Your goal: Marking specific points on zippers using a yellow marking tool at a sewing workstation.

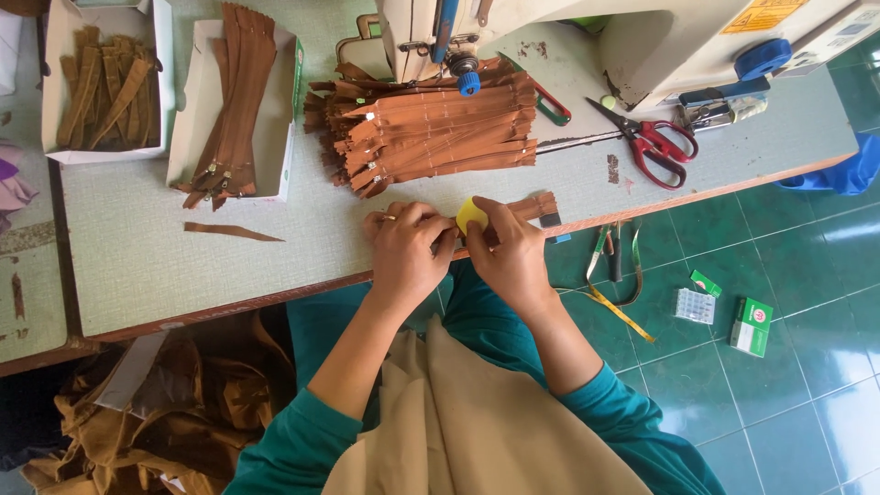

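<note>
Together the left hand [403, 247] and right hand [513, 252] pinch a brown zipper [532, 207] and yellow chalk [470, 214] at the tabletop [137, 266] edge. Nearby, one white box [188, 119] holds long brown zippers [236, 101]; another box [55, 55] holds tan strips [105, 92].

Brown zipper [532, 207]: narrow tape strip, lying flat, extending rightward from beneath the right-hand fingers [502, 218]. Yellow chalk piece [470, 216]: small, rounded, pinched between fingertips of both hands, touching the zipper.
</note>
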